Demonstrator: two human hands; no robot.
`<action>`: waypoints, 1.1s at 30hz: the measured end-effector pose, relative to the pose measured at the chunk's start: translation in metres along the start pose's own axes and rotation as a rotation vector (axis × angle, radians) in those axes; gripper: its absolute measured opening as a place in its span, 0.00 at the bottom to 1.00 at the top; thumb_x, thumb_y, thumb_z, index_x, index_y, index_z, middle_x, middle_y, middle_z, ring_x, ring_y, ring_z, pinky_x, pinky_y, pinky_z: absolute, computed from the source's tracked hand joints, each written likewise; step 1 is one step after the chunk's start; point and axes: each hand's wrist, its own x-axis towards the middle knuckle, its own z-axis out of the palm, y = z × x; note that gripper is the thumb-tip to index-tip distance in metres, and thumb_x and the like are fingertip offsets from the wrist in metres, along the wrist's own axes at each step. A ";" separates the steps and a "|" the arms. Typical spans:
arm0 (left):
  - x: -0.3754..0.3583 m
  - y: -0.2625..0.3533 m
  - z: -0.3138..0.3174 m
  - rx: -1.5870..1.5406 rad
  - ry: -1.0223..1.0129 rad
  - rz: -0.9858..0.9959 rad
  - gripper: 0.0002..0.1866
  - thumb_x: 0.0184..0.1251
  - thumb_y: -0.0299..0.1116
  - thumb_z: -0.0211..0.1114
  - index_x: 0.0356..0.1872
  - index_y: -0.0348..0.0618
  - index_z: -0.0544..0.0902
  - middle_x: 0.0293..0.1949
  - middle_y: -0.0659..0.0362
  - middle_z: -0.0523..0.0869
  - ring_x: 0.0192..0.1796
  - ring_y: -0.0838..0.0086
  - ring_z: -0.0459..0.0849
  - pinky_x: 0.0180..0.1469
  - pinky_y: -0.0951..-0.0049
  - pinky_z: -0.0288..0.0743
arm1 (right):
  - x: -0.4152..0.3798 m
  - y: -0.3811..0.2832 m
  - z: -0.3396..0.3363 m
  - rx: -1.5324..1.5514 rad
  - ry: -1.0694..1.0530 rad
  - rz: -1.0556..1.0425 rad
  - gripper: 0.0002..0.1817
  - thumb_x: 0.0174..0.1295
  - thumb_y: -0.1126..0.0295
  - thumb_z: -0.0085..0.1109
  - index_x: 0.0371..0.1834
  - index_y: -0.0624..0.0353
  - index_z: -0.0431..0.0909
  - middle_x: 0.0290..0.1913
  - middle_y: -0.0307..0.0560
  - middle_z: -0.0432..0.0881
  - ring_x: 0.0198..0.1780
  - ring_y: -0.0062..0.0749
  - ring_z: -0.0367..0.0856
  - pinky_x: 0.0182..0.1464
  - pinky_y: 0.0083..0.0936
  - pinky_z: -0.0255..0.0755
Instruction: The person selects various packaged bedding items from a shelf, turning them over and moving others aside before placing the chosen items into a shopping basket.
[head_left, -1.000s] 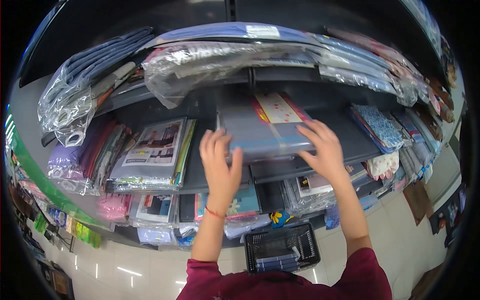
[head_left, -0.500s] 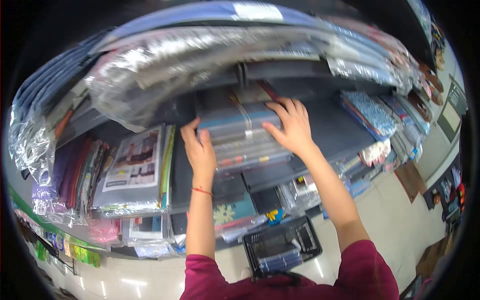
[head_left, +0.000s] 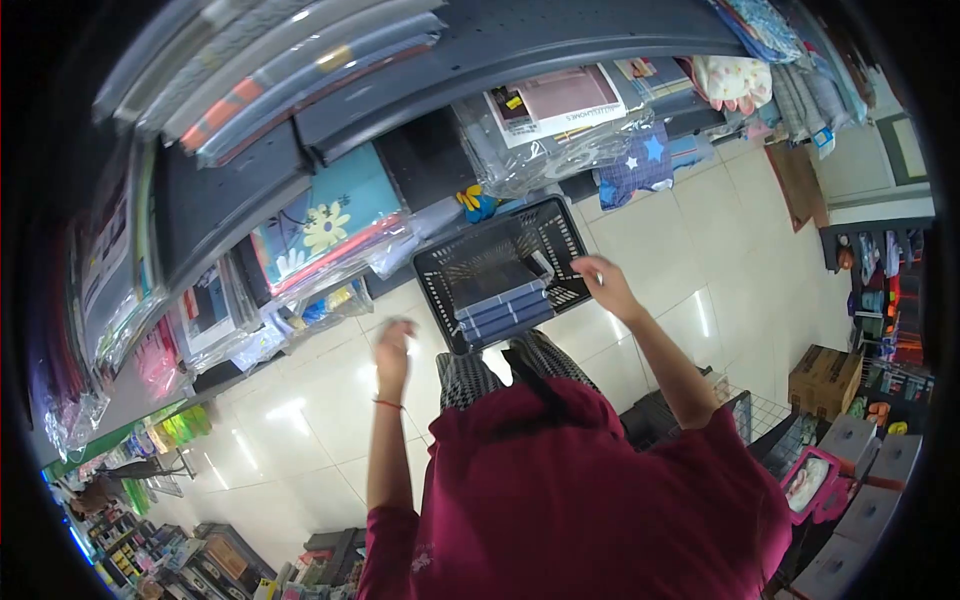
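Observation:
My left hand (head_left: 395, 352) hangs over the floor, left of a black shopping basket (head_left: 432, 300). Its fingers are slightly blurred and loosely bent, with nothing seen in them. My right hand (head_left: 606, 285) is in the air just beyond the basket's right rim, loosely open and holding nothing. In the basket lie folded blue checked cloth packs (head_left: 505, 312), stacked at the end nearest me. A stack of plastic-wrapped cloth packs (head_left: 290, 85) rests on the dark shelf (head_left: 530, 35), well away from both hands.
On the lower shelf are a teal flower-patterned pack (head_left: 325, 225), a pack with a printed label (head_left: 555, 105) and a blue star-patterned cloth (head_left: 637, 165). The basket stands on pale floor tiles (head_left: 700, 230) at my feet. A cardboard box (head_left: 825, 383) is at the right.
Both hands have let go of the wrapped stack on the shelf and drawn back down toward the basket. The view has tilted down, so the basket and floor show more fully.

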 end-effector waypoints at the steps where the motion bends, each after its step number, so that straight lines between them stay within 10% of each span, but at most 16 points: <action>1: -0.027 -0.035 0.038 0.034 -0.132 -0.089 0.14 0.72 0.30 0.46 0.34 0.37 0.80 0.41 0.51 0.83 0.45 0.61 0.82 0.49 0.66 0.73 | -0.016 0.028 0.004 0.027 -0.026 0.115 0.11 0.61 0.79 0.52 0.46 0.61 0.77 0.41 0.47 0.82 0.45 0.32 0.82 0.48 0.26 0.74; 4: -0.078 -0.096 0.132 0.024 -0.317 -0.397 0.16 0.69 0.33 0.51 0.53 0.37 0.75 0.47 0.44 0.82 0.52 0.51 0.80 0.55 0.59 0.72 | -0.037 0.110 0.029 0.014 -0.141 0.355 0.12 0.62 0.77 0.53 0.48 0.61 0.76 0.42 0.45 0.82 0.43 0.29 0.83 0.45 0.23 0.76; 10: -0.085 -0.145 0.225 0.138 -0.026 -0.454 0.26 0.63 0.32 0.56 0.60 0.27 0.65 0.49 0.37 0.79 0.52 0.43 0.78 0.55 0.55 0.71 | -0.050 0.220 0.122 0.221 -0.251 0.907 0.29 0.55 0.74 0.58 0.62 0.61 0.65 0.44 0.55 0.81 0.29 0.34 0.86 0.32 0.25 0.81; 15: -0.068 -0.150 0.247 -0.234 0.100 -0.793 0.35 0.62 0.28 0.58 0.68 0.30 0.52 0.53 0.43 0.76 0.38 0.67 0.85 0.30 0.74 0.79 | -0.056 0.236 0.155 0.465 -0.330 0.974 0.47 0.56 0.76 0.58 0.75 0.55 0.37 0.66 0.60 0.60 0.32 0.41 0.86 0.32 0.30 0.83; 18: -0.075 -0.179 0.264 -0.392 0.321 -0.698 0.37 0.61 0.27 0.58 0.68 0.30 0.50 0.54 0.43 0.76 0.32 0.71 0.85 0.30 0.72 0.79 | -0.067 0.244 0.168 0.483 -0.259 0.873 0.49 0.55 0.77 0.58 0.75 0.54 0.34 0.66 0.60 0.63 0.35 0.41 0.86 0.36 0.28 0.82; 21: -0.066 -0.149 0.249 -0.410 0.277 -0.666 0.38 0.61 0.28 0.59 0.69 0.32 0.49 0.51 0.46 0.78 0.32 0.73 0.84 0.28 0.73 0.78 | -0.075 0.258 0.175 0.188 -0.113 0.675 0.42 0.54 0.68 0.61 0.72 0.59 0.52 0.51 0.59 0.80 0.38 0.45 0.86 0.41 0.31 0.79; 28: -0.044 0.001 0.164 -0.061 -0.031 -0.635 0.28 0.66 0.37 0.61 0.63 0.36 0.63 0.42 0.48 0.82 0.30 0.70 0.85 0.27 0.70 0.77 | -0.051 0.092 0.048 0.169 0.045 0.501 0.18 0.57 0.67 0.64 0.49 0.62 0.76 0.43 0.54 0.83 0.37 0.32 0.85 0.39 0.27 0.78; 30: -0.048 0.040 0.139 0.085 -0.054 -0.273 0.20 0.65 0.35 0.62 0.56 0.39 0.75 0.42 0.50 0.78 0.29 0.69 0.85 0.31 0.72 0.77 | -0.050 0.046 0.014 0.015 0.258 0.084 0.17 0.54 0.71 0.66 0.46 0.64 0.77 0.34 0.52 0.80 0.38 0.35 0.81 0.33 0.26 0.76; 33: -0.030 0.175 0.084 -0.260 -0.113 -0.157 0.18 0.67 0.25 0.57 0.57 0.40 0.74 0.43 0.53 0.75 0.33 0.72 0.86 0.37 0.79 0.76 | -0.045 -0.080 -0.066 0.181 0.465 0.087 0.14 0.53 0.70 0.66 0.41 0.63 0.77 0.34 0.49 0.71 0.36 0.34 0.75 0.35 0.28 0.72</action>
